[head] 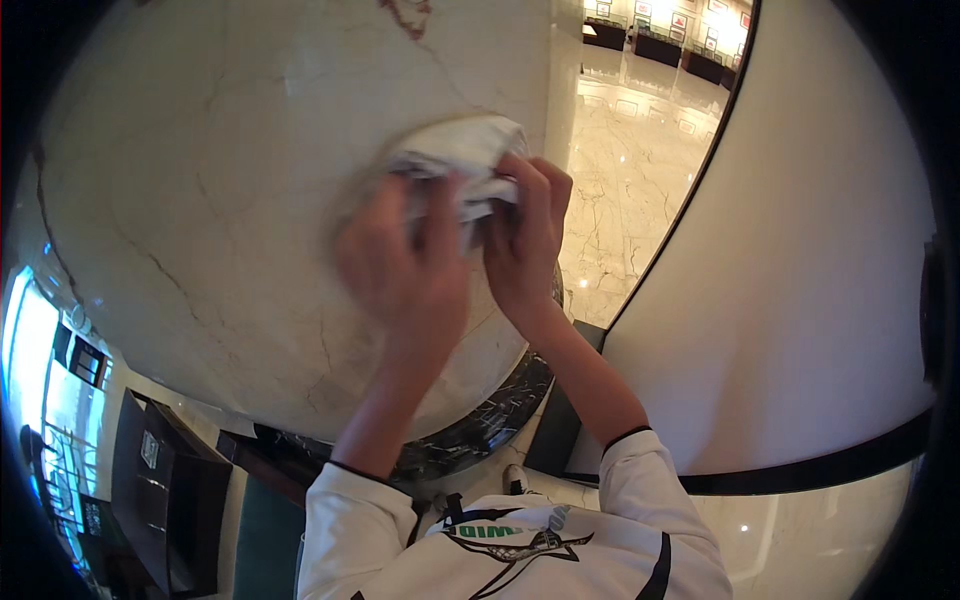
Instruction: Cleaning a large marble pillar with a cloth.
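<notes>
A bunched white cloth (465, 146) lies against a polished, cream-coloured marble surface (247, 187) with brown veins, near that surface's right edge. My left hand (409, 251), blurred, grips the lower left part of the cloth with bent fingers. On the cloth's right side my right hand (529, 225) holds a fold between thumb and fingers. The two hands are close side by side, and the fingertips are partly hidden in the folds.
Dark veined marble (480, 420) rings the base of the cream surface. A white panel with a dark frame (765, 262) stands at right. Beyond are a shiny tiled floor (622, 172) and display cases (660, 49). Dark wooden furniture (169, 487) stands at lower left.
</notes>
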A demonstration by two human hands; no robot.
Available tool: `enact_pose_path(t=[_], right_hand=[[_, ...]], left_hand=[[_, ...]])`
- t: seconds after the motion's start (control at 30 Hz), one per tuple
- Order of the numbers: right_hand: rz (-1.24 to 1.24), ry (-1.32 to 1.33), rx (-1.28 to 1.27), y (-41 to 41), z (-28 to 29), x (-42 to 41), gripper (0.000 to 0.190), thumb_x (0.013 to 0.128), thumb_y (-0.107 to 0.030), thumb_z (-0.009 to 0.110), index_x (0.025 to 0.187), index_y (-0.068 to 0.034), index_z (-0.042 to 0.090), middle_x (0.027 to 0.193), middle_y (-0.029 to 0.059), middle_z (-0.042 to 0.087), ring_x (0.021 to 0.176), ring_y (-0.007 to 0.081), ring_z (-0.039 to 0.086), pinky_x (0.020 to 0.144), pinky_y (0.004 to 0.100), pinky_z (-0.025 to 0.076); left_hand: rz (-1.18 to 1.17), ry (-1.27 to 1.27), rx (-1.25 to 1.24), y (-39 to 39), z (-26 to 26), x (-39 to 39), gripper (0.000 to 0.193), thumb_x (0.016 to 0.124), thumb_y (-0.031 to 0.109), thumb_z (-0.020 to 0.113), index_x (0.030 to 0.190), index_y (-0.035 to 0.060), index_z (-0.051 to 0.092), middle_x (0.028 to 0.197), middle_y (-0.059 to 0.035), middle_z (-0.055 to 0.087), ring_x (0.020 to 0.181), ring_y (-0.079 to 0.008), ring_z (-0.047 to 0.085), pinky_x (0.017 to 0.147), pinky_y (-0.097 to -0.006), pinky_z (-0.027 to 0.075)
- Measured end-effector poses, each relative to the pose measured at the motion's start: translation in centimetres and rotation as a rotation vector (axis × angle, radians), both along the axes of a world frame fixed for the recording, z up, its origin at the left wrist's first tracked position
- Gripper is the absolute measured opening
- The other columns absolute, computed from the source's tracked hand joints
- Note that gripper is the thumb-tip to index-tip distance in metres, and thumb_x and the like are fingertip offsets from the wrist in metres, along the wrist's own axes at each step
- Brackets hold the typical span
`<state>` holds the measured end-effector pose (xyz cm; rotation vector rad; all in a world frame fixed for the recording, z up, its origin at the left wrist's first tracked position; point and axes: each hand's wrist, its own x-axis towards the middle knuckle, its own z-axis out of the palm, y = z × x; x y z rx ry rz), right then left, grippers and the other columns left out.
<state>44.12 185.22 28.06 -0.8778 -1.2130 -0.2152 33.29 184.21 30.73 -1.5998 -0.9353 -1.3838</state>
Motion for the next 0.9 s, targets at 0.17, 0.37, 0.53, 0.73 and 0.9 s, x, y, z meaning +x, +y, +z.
enact_pose_path(t=[0.17, 0.37, 0.53, 0.73, 0.9], right_hand=[[-0.166, -0.299, 0.104, -1.1, -4.4, -3.2, 0.041, 0.068, -0.002, 0.068, 0.106, -0.018, 0.064, 0.111, 0.0133, 0.049, 0.091, 0.0323, 0.051, 0.075, 0.0401, 0.047], [-0.116, -0.494, -0.069, -5.1, -24.6, -7.6, 0.039, 0.067, -0.014, 0.067, 0.104, -0.022, 0.064, 0.118, 0.0141, 0.047, 0.1, 0.0332, 0.048, 0.08, 0.0426, 0.048], [-0.095, -0.555, -0.249, -7.9, -26.5, -7.4, 0.037, 0.068, -0.013, 0.064, 0.104, -0.023, 0.065, 0.115, 0.0127, 0.048, 0.1, 0.0303, 0.049, 0.081, 0.0422, 0.048], [-0.215, -0.564, 0.121, -4.7, -11.3, -7.6, 0.041, 0.064, -0.02, 0.063, 0.105, -0.022, 0.067, 0.103, 0.0096, 0.054, 0.09, 0.0244, 0.054, 0.074, 0.0369, 0.048], [-0.223, -0.458, 0.405, -1.3, 2.2, -8.5, 0.041, 0.062, -0.021, 0.063, 0.102, -0.019, 0.066, 0.1, 0.0107, 0.055, 0.086, 0.0245, 0.055, 0.071, 0.0362, 0.048]], left_hand=[[0.14, 0.037, -0.013, -1.1, -7.5, -7.3, 0.03, 0.086, 0.008, 0.06, 0.115, 0.0063, 0.053, 0.117, -0.0194, 0.049, 0.098, -0.0365, 0.053, 0.076, -0.0453, 0.043], [-0.204, 0.056, -0.511, -5.2, -30.4, -16.7, 0.047, 0.079, 0.01, 0.065, 0.12, -0.0006, 0.045, 0.115, -0.0218, 0.046, 0.099, -0.0391, 0.049, 0.078, -0.0484, 0.04], [-0.083, 0.079, -0.613, -8.0, -32.7, -15.2, 0.03, 0.073, -0.007, 0.06, 0.103, -0.0006, 0.059, 0.114, -0.0247, 0.049, 0.1, -0.0408, 0.052, 0.082, -0.054, 0.043], [0.003, 0.026, -0.246, -5.0, -17.9, -15.4, 0.029, 0.077, -0.007, 0.05, 0.102, 0.0008, 0.063, 0.117, -0.0216, 0.049, 0.102, -0.0398, 0.053, 0.084, -0.0469, 0.046], [0.06, -0.179, -0.048, -2.8, -2.4, -13.9, 0.022, 0.083, 0.005, 0.052, 0.102, 0.0049, 0.064, 0.114, -0.0186, 0.05, 0.1, -0.0349, 0.051, 0.085, -0.0456, 0.044]])
